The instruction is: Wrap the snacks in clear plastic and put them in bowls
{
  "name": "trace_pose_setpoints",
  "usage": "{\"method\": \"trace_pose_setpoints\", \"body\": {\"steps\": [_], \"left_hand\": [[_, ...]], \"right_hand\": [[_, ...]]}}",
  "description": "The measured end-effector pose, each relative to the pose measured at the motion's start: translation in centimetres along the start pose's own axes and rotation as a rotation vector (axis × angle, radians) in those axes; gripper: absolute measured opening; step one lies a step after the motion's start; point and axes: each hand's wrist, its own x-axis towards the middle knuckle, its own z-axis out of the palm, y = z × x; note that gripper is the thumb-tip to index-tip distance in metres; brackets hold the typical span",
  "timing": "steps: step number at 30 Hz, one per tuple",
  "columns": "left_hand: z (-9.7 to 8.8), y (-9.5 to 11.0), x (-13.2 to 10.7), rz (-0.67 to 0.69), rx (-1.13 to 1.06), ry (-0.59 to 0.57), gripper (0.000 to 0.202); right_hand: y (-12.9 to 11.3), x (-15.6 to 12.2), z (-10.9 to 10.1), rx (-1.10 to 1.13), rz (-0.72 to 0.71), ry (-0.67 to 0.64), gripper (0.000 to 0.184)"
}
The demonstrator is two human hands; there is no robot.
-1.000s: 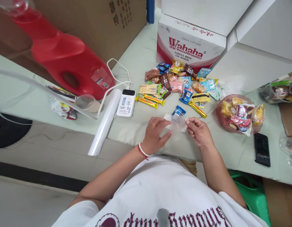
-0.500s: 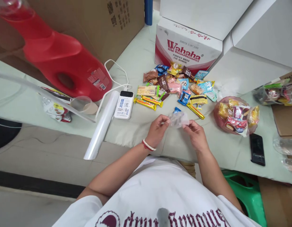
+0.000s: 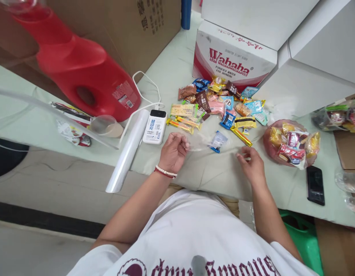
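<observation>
My left hand (image 3: 174, 153), with a beaded bracelet at the wrist, is closed with its fingertips pinching the edge of a thin clear plastic bag (image 3: 199, 144). Rightward from there the bag spreads over a blue-wrapped snack (image 3: 218, 141), which shows through it. My right hand (image 3: 252, 165) is held over the table's front part, thumb and fingers apart, with nothing visible between them. Just beyond its fingertips lies a yellow snack stick (image 3: 241, 137). A pile of wrapped snacks (image 3: 213, 107) lies farther back.
A pink bowl (image 3: 268, 153) of packaged snacks and a black phone (image 3: 315, 186) are at right. Leftward are a white power bank (image 3: 155, 128) with a cable, a clear film roll (image 3: 127, 153) and a large red jug (image 3: 88, 76). A Wahaba-style printed water carton (image 3: 232, 57) stands behind the pile.
My hands have moved apart, the left one leftward and the right one rightward. The bag, bunched between both hands before, is now spread out, and my right hand has let go.
</observation>
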Motion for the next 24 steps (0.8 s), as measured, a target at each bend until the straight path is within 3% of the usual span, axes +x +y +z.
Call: {"method": "trace_pose_setpoints", "body": {"steps": [1,3,7,10,12,14,17,19,21,24], "left_hand": [[0.1,0.0,-0.2,0.013,-0.001,-0.027,0.041],[0.5,-0.1,-0.7,0.016,-0.004,-0.087,0.041],[1.6,-0.3,-1.7,-0.001,-0.017,-0.158,0.041],[1.7,0.3,-1.9,0.033,0.006,-0.13,0.042],[1.3,1.1,-1.6,0.098,0.054,-0.088,0.044],[0.9,1.9,-0.9,0.157,0.128,-0.068,0.046],[0.9,2.4,1.0,0.233,0.208,-0.08,0.046],[1.1,2.1,2.3,0.285,0.231,-0.062,0.045],[1.3,1.2,3.2,0.242,0.254,0.005,0.043],[1.2,-0.9,2.4,-0.014,0.305,0.158,0.049]], "right_hand": [[0.0,-0.1,0.2,-0.077,-0.077,0.072,0.043],[-0.7,-0.3,1.3,-0.098,-0.218,0.083,0.044],[-3.1,0.3,5.7,-0.039,-0.467,-0.166,0.052],[-4.5,1.2,7.9,-0.012,-0.517,-0.271,0.027],[-5.4,1.4,7.6,0.04,-0.517,-0.259,0.023],[-6.3,1.0,6.2,0.116,-0.437,-0.333,0.023],[-7.5,0.0,4.0,0.302,-0.116,-0.596,0.03],[-7.8,-0.6,3.5,0.437,0.087,-0.644,0.037],[-7.4,-0.9,3.8,0.548,0.199,-0.528,0.043],[-6.1,-1.0,4.9,0.62,0.22,-0.247,0.046]]}}
